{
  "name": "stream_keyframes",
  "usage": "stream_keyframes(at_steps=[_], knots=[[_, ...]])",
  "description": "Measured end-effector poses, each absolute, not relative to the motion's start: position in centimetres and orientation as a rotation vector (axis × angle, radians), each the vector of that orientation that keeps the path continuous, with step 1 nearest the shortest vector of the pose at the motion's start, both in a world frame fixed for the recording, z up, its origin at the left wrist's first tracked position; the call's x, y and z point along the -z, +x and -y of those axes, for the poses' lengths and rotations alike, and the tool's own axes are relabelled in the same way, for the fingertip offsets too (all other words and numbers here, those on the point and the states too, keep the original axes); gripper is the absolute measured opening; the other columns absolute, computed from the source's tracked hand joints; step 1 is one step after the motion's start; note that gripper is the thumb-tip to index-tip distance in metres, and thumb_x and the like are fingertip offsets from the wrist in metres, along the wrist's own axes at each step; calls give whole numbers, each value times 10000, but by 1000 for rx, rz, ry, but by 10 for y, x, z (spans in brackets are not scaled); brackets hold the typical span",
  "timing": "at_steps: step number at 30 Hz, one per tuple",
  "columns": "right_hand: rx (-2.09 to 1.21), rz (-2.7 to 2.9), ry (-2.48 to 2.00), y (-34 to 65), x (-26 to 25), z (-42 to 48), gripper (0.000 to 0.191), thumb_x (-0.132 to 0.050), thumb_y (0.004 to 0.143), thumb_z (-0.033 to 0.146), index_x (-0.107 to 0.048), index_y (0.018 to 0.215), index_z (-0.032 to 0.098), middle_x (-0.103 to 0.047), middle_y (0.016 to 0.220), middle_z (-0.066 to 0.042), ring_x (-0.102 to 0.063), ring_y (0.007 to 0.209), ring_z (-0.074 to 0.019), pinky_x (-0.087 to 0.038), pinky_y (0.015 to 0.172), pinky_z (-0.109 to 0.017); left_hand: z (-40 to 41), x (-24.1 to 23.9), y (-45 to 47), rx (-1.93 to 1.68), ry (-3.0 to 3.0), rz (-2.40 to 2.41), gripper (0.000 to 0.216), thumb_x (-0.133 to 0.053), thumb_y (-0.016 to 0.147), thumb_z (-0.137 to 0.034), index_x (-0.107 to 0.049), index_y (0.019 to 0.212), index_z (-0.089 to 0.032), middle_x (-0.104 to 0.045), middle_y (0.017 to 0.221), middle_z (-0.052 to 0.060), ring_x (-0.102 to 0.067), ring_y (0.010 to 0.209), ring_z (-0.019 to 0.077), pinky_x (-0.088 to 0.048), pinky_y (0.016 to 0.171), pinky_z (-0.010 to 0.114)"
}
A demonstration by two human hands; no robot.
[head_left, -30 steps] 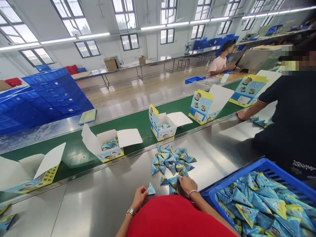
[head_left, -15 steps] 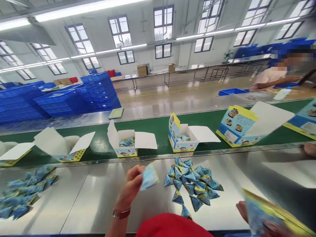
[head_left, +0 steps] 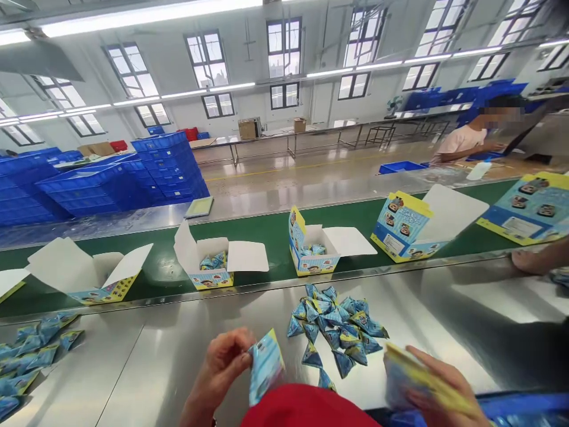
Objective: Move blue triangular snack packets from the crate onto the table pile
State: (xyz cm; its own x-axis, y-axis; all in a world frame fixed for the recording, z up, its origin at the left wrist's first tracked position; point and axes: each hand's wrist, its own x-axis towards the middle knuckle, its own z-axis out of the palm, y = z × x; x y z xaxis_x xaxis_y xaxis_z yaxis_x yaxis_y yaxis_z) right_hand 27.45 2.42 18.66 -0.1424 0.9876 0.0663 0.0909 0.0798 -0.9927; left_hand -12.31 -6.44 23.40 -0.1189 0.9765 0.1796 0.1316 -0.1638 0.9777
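Note:
My left hand (head_left: pixel 226 362) pinches a flat blue packet (head_left: pixel 265 365) with a yellow edge by its left side, low over the metal worktop. My right hand (head_left: pixel 444 379) is closed round what looks like a bundle of flat blue-and-yellow packets (head_left: pixel 406 379), smeared by motion. Between the hands, a pile of blue pyramid-shaped packets (head_left: pixel 335 326) lies on the worktop. Behind it, on the green belt, stand an open carton (head_left: pixel 313 264) and another open carton (head_left: pixel 216 277), both with packets inside.
More open cartons stand on the green belt (head_left: pixel 249 222), one at left (head_left: pixel 104 292) and one at right (head_left: pixel 402 231). Blue packets (head_left: pixel 31 356) lie at far left. Another person's hand (head_left: pixel 537 258) rests by the belt. A blue bin (head_left: pixel 524 409) is at lower right.
My left hand has come down and nearer with the packet. My right hand has moved left with its bundle, towards the pile. The view has turned slightly right.

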Motion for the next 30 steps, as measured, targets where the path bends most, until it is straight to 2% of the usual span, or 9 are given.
stream_keyframes(at_steps=[2,4,8,13,17,20,24,27,30], knots=[[-1260,1486,-1164,254,-204,-22,558,-747,874,749,-709,660,235,-580,616,-26,-520,562,-180,-482,523,-303,65,-229,-122,-1357,1344,-1454,455,-783,941,-577,-650,718,-203,-591,699,11,-517,684,158,-409,660,273],[-1355,1483,-1133,236,-215,-22,652,-635,941,783,-613,603,225,-499,592,-1,-453,548,-153,-442,521,-284,62,-226,-119,-1388,1247,-1377,486,-785,916,-625,-628,718,-210,-566,695,-3,-498,677,157,-420,657,274],[-1345,1602,-1099,217,-211,-27,733,-597,889,894,-570,593,224,-491,583,5,-420,559,-145,-381,522,-278,44,-224,-104,-1349,1181,-1290,506,-806,882,-656,-644,720,-205,-580,703,-1,-488,688,158,-424,671,275],[-1478,1507,-1101,211,-187,-32,723,-548,916,895,-549,624,234,-481,589,14,-394,564,-142,-356,556,-295,23,-211,-84,-1266,1053,-1143,564,-854,789,-722,-657,701,-201,-565,677,-11,-458,660,147,-393,652,271],[-1460,1625,-1119,205,-172,-33,780,-516,857,981,-487,607,242,-447,604,22,-383,588,-144,-313,572,-304,18,-188,-74,-1225,1050,-1211,524,-931,748,-644,-679,683,-189,-584,693,7,-479,704,156,-406,683,272],[-1563,1621,-1090,199,-159,-32,760,-482,894,963,-474,646,245,-438,616,32,-396,603,-142,-316,599,-305,18,-170,-68,-1269,816,-982,560,-938,726,-668,-631,701,-201,-546,698,-13,-448,673,141,-421,670,277],[-1568,1669,-1037,192,-144,-31,756,-478,914,947,-462,655,237,-435,643,34,-386,630,-136,-296,618,-302,17,-152,-63,-1423,711,-955,504,-984,727,-546,-625,682,-196,-535,729,-16,-486,722,142,-432,711,261],[-1615,1656,-992,187,-142,-30,746,-487,933,923,-497,677,223,-469,661,30,-415,649,-135,-312,646,-297,19,-147,-59,-1416,553,-886,532,-1036,630,-541,-636,690,-196,-648,901,27,-566,784,165,-468,723,275],[-1660,1670,-968,180,-141,-30,731,-495,941,913,-531,717,218,-486,688,31,-423,664,-134,-319,646,-289,23,-144,-53,-1262,493,-842,517,-1048,618,-518,-657,719,-196,-717,1128,83,-662,946,245,-524,805,329]])
